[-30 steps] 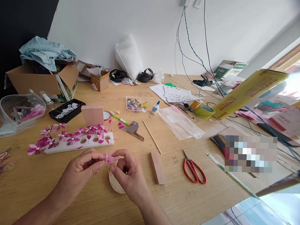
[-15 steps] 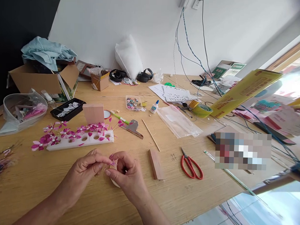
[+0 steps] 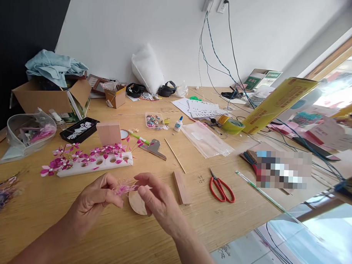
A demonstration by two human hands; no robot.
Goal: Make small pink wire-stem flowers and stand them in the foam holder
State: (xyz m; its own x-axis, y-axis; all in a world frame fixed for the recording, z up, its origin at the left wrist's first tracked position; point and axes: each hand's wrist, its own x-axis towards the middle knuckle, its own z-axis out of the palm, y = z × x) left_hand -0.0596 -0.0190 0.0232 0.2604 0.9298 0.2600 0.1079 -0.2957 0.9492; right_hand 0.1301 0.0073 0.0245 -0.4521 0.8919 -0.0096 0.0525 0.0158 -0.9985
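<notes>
Between the thumb and fingers of my left hand is a blurred pink flower piece with thin, wispy parts. My right hand is just to its right, thumb and index finger apart, at the piece's tip; whether they touch it I cannot make out. Below the hands lies a round wooden disc, partly covered by my right fingers. Behind them, a white foam strip with round holes bears several magenta flowers with pearl-like centres.
To the right lie a wooden block, red-handled scissors and a thin stick. Farther back are a metal clip, a glue bottle, a bead box and a black tray. Tangled threads lie at left.
My right hand's fingers have spread apart from their pinch and shifted right. My left hand has drawn slightly left with the pink flower piece, and more of the wooden disc shows.
</notes>
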